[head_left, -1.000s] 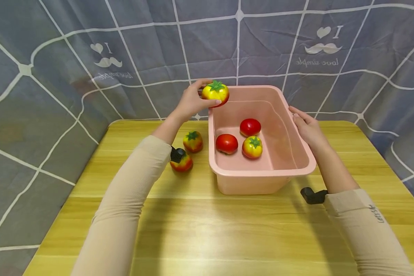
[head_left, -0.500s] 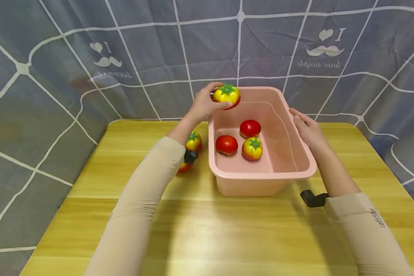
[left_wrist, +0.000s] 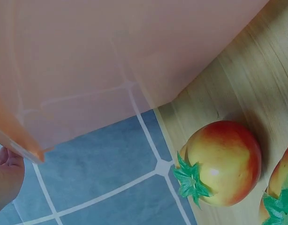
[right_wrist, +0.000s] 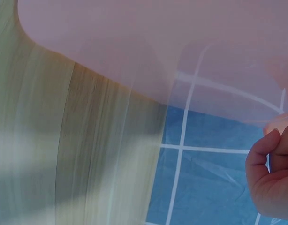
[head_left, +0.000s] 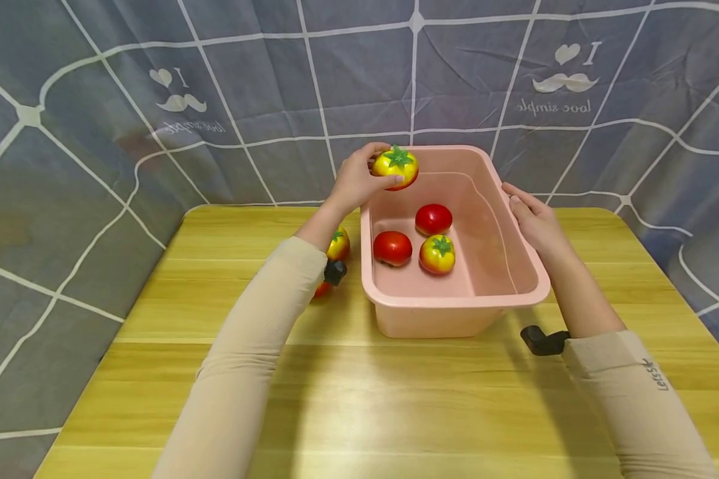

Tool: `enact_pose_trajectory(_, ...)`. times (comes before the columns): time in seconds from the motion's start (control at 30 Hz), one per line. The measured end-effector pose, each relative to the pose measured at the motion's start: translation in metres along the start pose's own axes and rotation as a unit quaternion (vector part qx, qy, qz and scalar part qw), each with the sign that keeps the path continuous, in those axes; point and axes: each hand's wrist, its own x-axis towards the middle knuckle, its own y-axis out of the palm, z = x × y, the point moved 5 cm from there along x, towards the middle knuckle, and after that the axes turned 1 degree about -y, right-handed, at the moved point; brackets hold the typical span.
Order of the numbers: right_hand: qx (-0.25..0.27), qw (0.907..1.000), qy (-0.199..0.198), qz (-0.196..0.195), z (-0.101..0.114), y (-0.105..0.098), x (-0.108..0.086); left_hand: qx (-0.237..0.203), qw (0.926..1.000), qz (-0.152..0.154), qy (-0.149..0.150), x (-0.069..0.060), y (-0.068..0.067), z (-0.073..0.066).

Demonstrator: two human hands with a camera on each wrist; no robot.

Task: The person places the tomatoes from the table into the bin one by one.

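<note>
Printed on the cloth (head_left: 365,83), in mirror writing: "I" beside a heart (head_left: 568,53), above a moustache (head_left: 565,83), with "love simple" underneath. Repeated farther left in the head view, likewise reversed, smaller and less crisp. Written on the right sleeve (head_left: 626,406) in small, dark, tilted letters: roughly "LetsSk", too small to read with certainty.

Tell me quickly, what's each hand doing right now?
Left hand: holding a yellow-and-red tomato.
Right hand: gripping the pink bin by its rim.
</note>
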Motion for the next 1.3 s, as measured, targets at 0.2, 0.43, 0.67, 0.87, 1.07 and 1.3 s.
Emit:
enact_pose_trajectory(0.2,0.005,1.0,-0.001,0.003,0.0,0.0,-0.001,0.001,0.9998,0.001,0.018,-0.001,-0.002,0.001)
enact_pose_trajectory(0.43,-0.004,1.0,0.002,0.006,0.0,0.001,-0.001,-0.055,0.9982,0.018,0.018,-0.006,-0.005,0.005)
enact_pose_trajectory(0.67,0.021,0.9997,-0.008,0.005,0.0,0.002,-0.001,-0.054,0.9974,0.035,0.033,-0.021,-0.021,0.004)
enact_pose_trajectory(0.87,0.04,0.999,-0.021,0.0,0.0,0.001,-0.002,-0.055,0.9972,0.042,0.029,-0.038,-0.043,0.01)
enact_pose_trajectory(1.07,0.028,0.9996,-0.003,-0.002,0.0,-0.001,-0.002,-0.066,0.9972,0.03,0.02,-0.059,-0.069,0.029)
enact_pose_trajectory(1.3,-0.013,0.9999,0.002,-0.003,0.001,0.0,-0.003,-0.077,0.9961,0.039,-0.02,-0.089,-0.084,0.07)
